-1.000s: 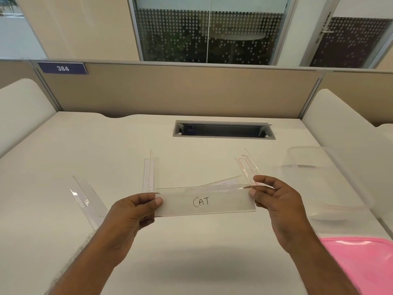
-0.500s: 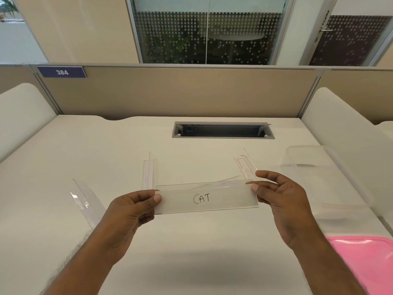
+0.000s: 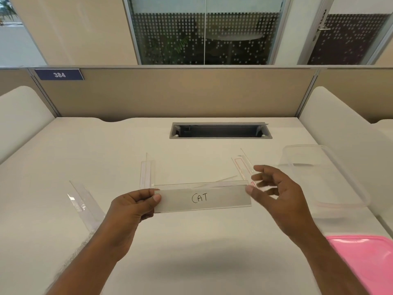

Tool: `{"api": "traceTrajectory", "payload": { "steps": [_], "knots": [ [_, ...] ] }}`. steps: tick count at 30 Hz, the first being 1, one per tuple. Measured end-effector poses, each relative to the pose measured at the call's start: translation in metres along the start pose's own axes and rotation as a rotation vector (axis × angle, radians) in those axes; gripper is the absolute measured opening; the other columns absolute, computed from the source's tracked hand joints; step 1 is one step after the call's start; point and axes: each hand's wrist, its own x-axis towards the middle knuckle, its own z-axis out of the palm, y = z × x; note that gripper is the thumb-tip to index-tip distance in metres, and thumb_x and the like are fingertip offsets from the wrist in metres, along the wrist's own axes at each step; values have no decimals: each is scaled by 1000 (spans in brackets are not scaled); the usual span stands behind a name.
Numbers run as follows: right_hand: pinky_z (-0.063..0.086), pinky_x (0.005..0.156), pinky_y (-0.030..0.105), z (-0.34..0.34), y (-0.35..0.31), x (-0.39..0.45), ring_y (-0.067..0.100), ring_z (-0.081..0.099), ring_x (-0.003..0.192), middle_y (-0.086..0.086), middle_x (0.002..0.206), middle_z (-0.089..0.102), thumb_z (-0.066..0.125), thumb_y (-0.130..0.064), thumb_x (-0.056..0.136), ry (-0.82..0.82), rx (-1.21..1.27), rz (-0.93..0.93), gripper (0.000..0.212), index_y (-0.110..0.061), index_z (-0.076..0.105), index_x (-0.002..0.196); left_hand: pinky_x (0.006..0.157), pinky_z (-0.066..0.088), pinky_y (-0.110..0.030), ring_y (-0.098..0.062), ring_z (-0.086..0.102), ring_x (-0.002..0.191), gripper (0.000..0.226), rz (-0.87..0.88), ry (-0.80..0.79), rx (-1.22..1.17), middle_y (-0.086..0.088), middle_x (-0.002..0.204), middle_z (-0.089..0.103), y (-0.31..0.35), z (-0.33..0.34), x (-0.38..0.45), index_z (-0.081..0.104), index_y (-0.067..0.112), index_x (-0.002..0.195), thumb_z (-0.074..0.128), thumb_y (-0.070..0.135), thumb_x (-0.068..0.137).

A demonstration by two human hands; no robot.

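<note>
The right hand [image 3: 276, 194] has let go. A second ago it pinched the clear label strip marked CAT [image 3: 202, 199] at the end opposite the grip. Now its fingers are spread and blurred just past that end. The left hand [image 3: 133, 206] alone pinches the strip, thumb on top, holding it level above the desk [image 3: 106, 150]. The freed hand can probably now fetch another piece.

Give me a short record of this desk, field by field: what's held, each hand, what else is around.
Held: clear label holder with a card reading CAT
Left hand: pinches the holder's left end
Right hand: fingers spread, blurred, by the right end; contact unclear
Spare holders: left holder, middle holder, right holder with red print
Far right: clear container, pink lid
</note>
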Motion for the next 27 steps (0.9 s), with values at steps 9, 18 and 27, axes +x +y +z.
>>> {"api": "traceTrajectory", "payload": {
  "steps": [9, 18, 27],
  "knots": [
    [39, 108, 29, -16, 13, 13, -4, 43, 127, -32, 131, 48, 83, -37, 73, -371, -461, -298, 71, -42, 49, 135, 83, 47, -33, -23, 58, 87, 31, 3, -49, 16, -8, 96, 75, -7, 17, 17, 80, 5, 94, 77, 24, 69],
    [40, 87, 7, -39, 35, 17, -2, 56, 109, -24, 119, 60, 89, -31, 65, -252, -360, -299, 60, -33, 63, 119, 83, 53, -32, -18, 74, 81, 26, 70, 7, 147, 1, 96, 80, -36, 39, 36, 79, 21, 100, 76, 37, 80],
    [40, 69, 3, -82, 65, 22, -10, 53, 93, -14, 105, 63, 91, -19, 62, 46, -448, -238, 64, -22, 65, 120, 95, 42, -24, -9, 64, 105, 19, 475, 84, 935, 19, 107, 69, -145, 70, 36, 73, 27, 99, 67, 41, 88]
  ]
}}
